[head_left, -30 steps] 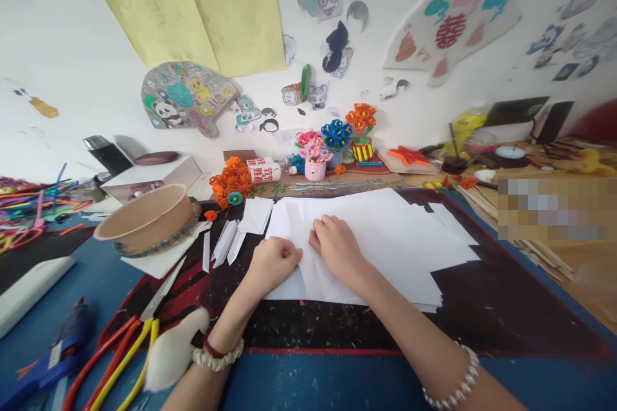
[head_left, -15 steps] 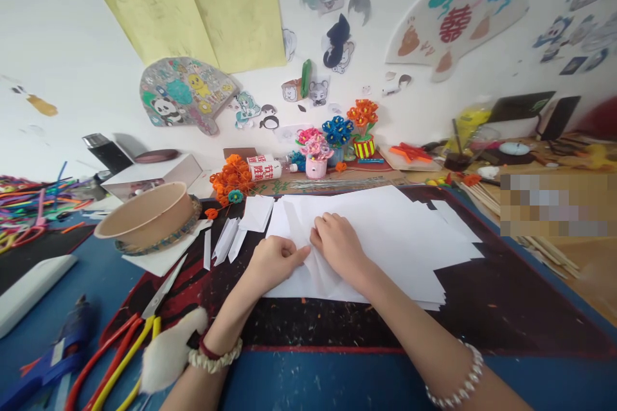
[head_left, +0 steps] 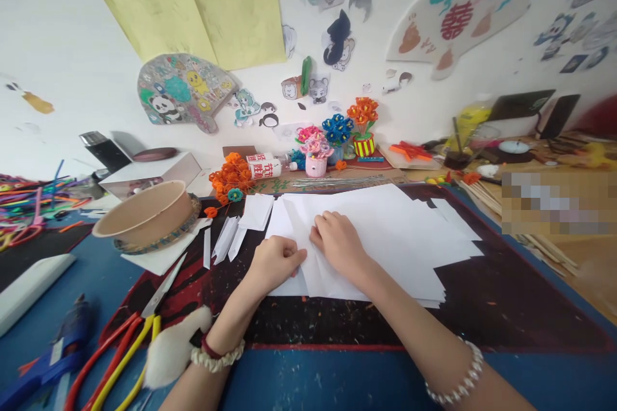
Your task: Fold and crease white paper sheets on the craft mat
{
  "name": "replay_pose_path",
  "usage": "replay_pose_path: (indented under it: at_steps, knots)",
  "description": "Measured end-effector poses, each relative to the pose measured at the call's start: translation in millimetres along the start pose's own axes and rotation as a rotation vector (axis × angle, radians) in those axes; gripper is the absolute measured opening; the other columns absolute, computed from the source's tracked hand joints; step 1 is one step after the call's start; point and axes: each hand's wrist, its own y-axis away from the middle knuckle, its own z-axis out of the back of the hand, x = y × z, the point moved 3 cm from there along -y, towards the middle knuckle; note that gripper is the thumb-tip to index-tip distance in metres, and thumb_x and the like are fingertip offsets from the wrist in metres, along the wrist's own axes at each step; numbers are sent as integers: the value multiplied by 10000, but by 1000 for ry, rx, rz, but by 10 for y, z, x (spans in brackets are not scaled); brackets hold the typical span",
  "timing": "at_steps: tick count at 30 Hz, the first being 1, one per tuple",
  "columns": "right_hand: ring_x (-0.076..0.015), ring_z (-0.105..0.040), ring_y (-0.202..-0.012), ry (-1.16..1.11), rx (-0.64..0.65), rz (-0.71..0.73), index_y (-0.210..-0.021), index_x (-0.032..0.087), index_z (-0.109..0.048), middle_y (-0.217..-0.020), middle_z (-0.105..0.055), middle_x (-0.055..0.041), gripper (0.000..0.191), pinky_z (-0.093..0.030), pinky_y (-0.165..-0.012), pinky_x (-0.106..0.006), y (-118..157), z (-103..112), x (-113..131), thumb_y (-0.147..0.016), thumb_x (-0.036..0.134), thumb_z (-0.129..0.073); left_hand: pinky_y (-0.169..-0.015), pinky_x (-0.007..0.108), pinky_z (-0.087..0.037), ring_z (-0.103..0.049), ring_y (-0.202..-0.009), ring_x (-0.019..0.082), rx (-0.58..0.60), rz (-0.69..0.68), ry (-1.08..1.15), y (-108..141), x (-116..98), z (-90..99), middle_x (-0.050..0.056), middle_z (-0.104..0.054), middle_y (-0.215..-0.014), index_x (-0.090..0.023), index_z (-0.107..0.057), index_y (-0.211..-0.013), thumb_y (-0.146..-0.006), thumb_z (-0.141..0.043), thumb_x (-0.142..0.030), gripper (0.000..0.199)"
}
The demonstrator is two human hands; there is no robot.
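Note:
White paper sheets (head_left: 390,237) lie spread on a dark mat, with a creased, partly folded sheet (head_left: 315,273) on top near their left side. My left hand (head_left: 277,263) is curled at the left edge of that folded sheet, thumb and fingers pinched on it. Against the same sheet, a little higher and to the right, my right hand (head_left: 337,244) has its fingers bent and closed on the paper; its fingertips are partly hidden. Small folded paper pieces (head_left: 226,241) and a folded square (head_left: 257,212) lie left of the sheets.
Open scissors (head_left: 144,327) and a blue glue gun (head_left: 60,353) lie at the lower left, beside a white fluffy thing (head_left: 173,347). A round tan box (head_left: 144,215) stands behind them. Flower pots (head_left: 315,164) line the wall; sticks (head_left: 549,253) lie at right.
The folded sheet's crease looks flatter and its lower left edge has shifted right. My left thumb has drawn slightly left; my right hand has hardly moved.

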Motion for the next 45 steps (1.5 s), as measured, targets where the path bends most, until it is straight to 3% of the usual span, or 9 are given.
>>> replay_pose_path:
  at_steps: [9,15,21,31,37,45]
  knots:
    - [-186,-523,-738,-2,-15,4,-736,172,-568,-761,-601,-53,184,-286,-657,-312,1,-7,-2,-895,173,-477,-568,239,-328,-427,-453,109,27,-20,41,2,30,3,-24,-547,-425,-187,-453,-440,-773,-518,-412,407]
    - [-182,-522,-719,6,-19,11,-720,174,-572,-744,-599,-49,187,-281,-646,-312,-14,-20,-13,-880,161,-477,-542,236,-339,-469,-468,124,71,-68,124,25,22,-2,-8,-548,-431,-173,-618,-552,-817,-452,-524,471]
    - [-184,-527,-739,7,-31,32,-739,177,-572,-765,-605,-53,205,-288,-658,-311,-42,-22,-33,-908,190,-457,-537,234,-312,-429,-458,105,8,-42,76,7,26,-30,-25,-539,-435,-185,-450,-440,-754,-531,-385,381]
    - [-180,-531,-729,12,-37,30,-731,175,-568,-752,-607,-51,203,-291,-659,-308,-47,-25,-41,-902,171,-459,-513,230,-296,-377,-425,96,38,-54,100,37,32,-13,-30,-509,-402,-188,-428,-446,-759,-523,-402,391]
    - [-188,-549,-753,25,-19,17,-747,177,-584,-777,-625,-58,193,-299,-667,-310,-49,-17,-32,-895,173,-462,-537,233,-337,-462,-471,118,82,-50,143,50,31,-18,-4,-563,-457,-180,-545,-516,-782,-498,-479,403]
    - [-200,-584,-691,55,27,-86,-776,164,-603,-746,-657,-76,218,-284,-601,-313,21,45,-55,-918,204,-443,-546,228,-316,-450,-490,108,-34,-98,130,1,44,-52,-32,-537,-474,-191,-408,-509,-791,-484,-389,353]
